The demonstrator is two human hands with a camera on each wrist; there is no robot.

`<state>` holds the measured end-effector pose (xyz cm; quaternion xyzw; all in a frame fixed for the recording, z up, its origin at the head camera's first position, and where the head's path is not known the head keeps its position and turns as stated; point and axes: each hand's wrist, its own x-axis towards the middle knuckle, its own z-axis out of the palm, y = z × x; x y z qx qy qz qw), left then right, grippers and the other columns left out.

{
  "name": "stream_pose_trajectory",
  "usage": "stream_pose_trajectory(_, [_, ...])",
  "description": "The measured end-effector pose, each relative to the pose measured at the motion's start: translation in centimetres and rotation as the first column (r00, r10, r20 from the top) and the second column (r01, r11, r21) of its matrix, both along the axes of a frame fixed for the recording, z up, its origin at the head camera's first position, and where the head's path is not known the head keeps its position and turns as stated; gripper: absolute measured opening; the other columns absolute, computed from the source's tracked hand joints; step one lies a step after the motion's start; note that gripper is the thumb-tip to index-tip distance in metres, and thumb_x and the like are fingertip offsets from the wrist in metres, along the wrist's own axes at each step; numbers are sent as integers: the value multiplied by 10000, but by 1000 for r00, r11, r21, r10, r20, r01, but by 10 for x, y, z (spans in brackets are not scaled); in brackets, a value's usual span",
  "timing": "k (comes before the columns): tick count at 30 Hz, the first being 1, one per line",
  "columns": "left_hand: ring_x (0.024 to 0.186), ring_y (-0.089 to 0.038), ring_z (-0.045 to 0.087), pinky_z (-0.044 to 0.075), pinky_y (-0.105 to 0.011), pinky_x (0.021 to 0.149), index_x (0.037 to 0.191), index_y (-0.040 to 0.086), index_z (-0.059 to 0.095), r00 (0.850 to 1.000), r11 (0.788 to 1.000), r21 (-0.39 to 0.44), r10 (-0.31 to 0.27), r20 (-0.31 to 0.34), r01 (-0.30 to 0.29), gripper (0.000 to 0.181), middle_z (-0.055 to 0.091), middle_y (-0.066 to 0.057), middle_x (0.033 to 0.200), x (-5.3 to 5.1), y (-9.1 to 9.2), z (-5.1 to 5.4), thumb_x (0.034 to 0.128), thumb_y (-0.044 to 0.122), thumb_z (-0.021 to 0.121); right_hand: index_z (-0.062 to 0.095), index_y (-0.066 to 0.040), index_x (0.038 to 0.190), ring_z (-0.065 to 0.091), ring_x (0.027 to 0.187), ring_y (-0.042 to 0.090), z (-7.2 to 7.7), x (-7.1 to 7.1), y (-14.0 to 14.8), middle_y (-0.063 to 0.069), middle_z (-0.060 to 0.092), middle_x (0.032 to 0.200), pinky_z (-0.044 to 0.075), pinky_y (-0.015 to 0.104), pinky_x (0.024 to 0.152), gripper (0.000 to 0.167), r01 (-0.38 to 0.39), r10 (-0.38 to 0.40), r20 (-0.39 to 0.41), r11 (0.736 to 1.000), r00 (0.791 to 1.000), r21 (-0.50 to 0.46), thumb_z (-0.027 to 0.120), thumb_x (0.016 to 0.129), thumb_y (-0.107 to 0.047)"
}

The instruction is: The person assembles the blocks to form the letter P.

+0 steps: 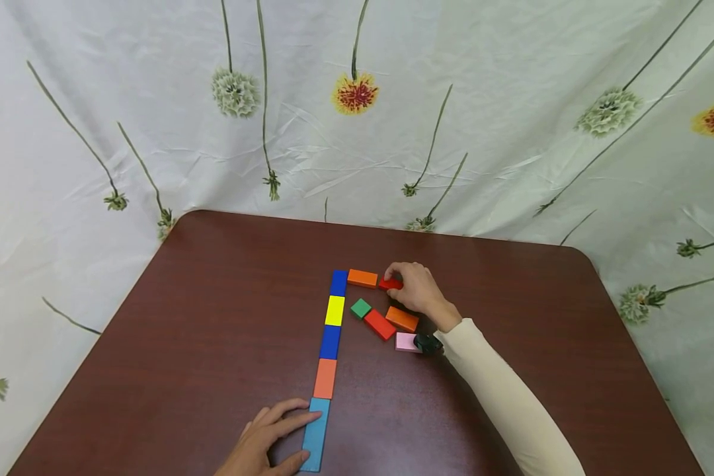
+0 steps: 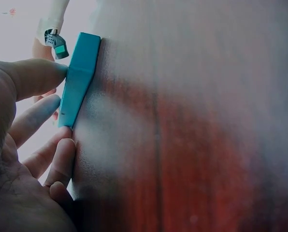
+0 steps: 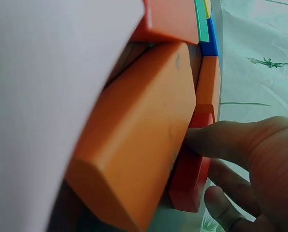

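At the far end of the table, my right hand [image 1: 415, 287] pinches a red block [image 3: 190, 181] between thumb and fingers. The block lies end to end with an orange block [image 1: 363, 277]. My left hand [image 1: 274, 436] touches the left edge of a light blue block [image 1: 315, 436] with its fingertips and thumb, fingers mostly straight. From that block a line runs away: a coral block [image 1: 324, 378], a blue block [image 1: 330, 342], a yellow block [image 1: 334, 311] and another blue block [image 1: 338, 283], which meets the orange one at a corner.
Loose blocks lie inside the corner: a green one [image 1: 360, 308], a red one [image 1: 380, 324], a second orange one [image 1: 402, 318] and a pink one [image 1: 407, 342], partly covered by the right wrist's camera [image 1: 428, 343]. A flowered cloth [image 1: 309, 132] hangs behind the brown table [image 1: 184, 344].
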<state>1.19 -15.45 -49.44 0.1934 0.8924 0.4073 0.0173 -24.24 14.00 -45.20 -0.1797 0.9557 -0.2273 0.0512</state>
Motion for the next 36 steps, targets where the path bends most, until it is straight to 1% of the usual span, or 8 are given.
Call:
stream_pose_trajectory(3, [954,16,419,272,-275,661,1321,386,640,1000,1000,3,2,-11,-2,457,582,92,1302,0,0,-1,883,326,758,693,-145,1039,580,1063,306,0,0,0,67,712,1093,375,497,1061,177,-6,6,-3,1000,1000,-14,772,883,-176])
stream_pose_trajectory(7, [954,17,420,269,-273,660,1320,381,642,999,1000,0,5,-33,-5,468,582,94,1300,1,0,-2,874,318,769,684,-148,1054,565,1033,295,0,1,4,58,707,1073,424,473,980,213,7,-6,5,999,1000,-35,781,874,-207])
stream_pose_trajectory(13, [961,14,420,272,-276,666,1320,388,640,1000,1000,-2,7,-13,-7,464,582,97,1303,1,0,-1,877,333,765,689,-143,975,565,942,265,2,1,13,54,702,1008,468,435,891,145,18,-18,12,1000,1000,-16,763,854,-173])
stream_pose_trajectory(17, [965,13,423,274,-277,670,1318,389,641,1000,1000,-4,9,-9,-9,460,581,101,1304,1,0,0,878,341,764,701,-140,967,563,848,230,0,2,15,50,701,990,492,378,792,126,13,-13,12,999,1000,-37,760,859,-165])
stream_pose_trajectory(19, [964,16,421,273,-277,669,1318,391,641,1000,1000,-6,9,-11,-9,460,580,104,1304,1,0,0,877,340,764,705,-143,966,561,824,217,-1,2,15,49,706,994,487,359,769,128,7,-6,4,999,1000,-45,770,861,-175])
stream_pose_trajectory(26, [954,17,419,266,-275,658,1318,384,642,999,1000,-8,7,-33,-7,470,582,100,1302,1,0,-1,871,321,772,707,-157,971,564,832,216,-3,2,16,47,716,1012,486,365,788,153,6,-6,-6,999,1000,-46,793,861,-221])
stream_pose_trajectory(33, [960,13,416,267,-282,668,1317,396,640,1000,1000,-3,7,16,-7,456,582,100,1304,1,0,0,880,343,761,706,-148,981,571,840,224,-3,2,16,54,717,1014,495,379,807,164,7,-7,-1,998,1000,-54,791,864,-225])
stream_pose_trajectory(36, [961,10,419,271,-281,669,1314,391,644,1000,1000,-3,6,18,-6,454,584,94,1302,1,0,1,879,340,762,704,-148,985,575,839,226,-3,2,16,60,721,1033,499,385,814,165,8,-9,-3,998,1000,-54,791,866,-224])
